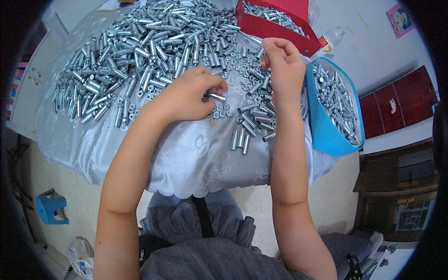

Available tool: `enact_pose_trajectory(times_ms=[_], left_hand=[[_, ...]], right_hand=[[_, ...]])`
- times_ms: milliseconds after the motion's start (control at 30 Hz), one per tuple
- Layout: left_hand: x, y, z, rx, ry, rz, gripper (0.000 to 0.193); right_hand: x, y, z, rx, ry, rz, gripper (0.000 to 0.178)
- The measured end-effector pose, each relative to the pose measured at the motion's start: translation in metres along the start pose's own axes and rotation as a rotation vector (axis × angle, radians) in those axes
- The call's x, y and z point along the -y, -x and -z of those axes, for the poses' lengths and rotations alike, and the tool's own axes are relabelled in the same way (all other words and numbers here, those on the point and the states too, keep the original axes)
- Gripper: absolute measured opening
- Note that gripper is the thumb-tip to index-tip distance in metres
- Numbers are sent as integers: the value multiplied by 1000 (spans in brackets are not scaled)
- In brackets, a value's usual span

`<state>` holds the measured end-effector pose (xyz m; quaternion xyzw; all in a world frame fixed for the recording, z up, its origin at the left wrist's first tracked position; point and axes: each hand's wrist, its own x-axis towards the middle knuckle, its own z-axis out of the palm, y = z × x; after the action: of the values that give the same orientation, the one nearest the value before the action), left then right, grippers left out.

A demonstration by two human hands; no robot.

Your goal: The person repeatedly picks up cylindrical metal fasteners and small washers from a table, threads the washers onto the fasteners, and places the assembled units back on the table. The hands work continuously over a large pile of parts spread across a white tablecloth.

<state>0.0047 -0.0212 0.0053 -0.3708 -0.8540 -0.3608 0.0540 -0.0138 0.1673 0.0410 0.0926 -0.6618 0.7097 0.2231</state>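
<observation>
My left hand (191, 95) is curled over the table, its fingers closed around a shiny metal sleeve (217, 97) whose end sticks out to the right. Farther right, my right hand (283, 63) is raised and pinches a slim metal bolt (253, 38) between thumb and forefinger; its far end points left toward the red box. Below and between the hands lie loose nuts (223, 111) and washers (239, 77). Several hollow sleeves (240, 139) stand or lean near the front. A large heap of expansion bolts (154, 46) covers the table's left and back.
A white patterned cloth (186, 163) covers the table. The red box (280, 28) at the back right and the blue fabric bin (333, 144) at the right both hold metal bolts. Beside the red box is a clear plastic bottle (331, 39). A blue stool (51, 206) stands on the floor at left.
</observation>
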Motion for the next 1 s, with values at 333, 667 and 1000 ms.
enact_pose_trajectory(times_ms=[333,667,1000], left_hand=[[-6,2,2,74,-54,54,24],[2,1,-1,99,-150,-36,25],[-12,0,5,127,-42,83,33]], right_hand=[[-21,-20,24,-114,203,5,12],[-37,-23,28,-144,424,125,14],[-63,-32,55,-128,920,76,32]])
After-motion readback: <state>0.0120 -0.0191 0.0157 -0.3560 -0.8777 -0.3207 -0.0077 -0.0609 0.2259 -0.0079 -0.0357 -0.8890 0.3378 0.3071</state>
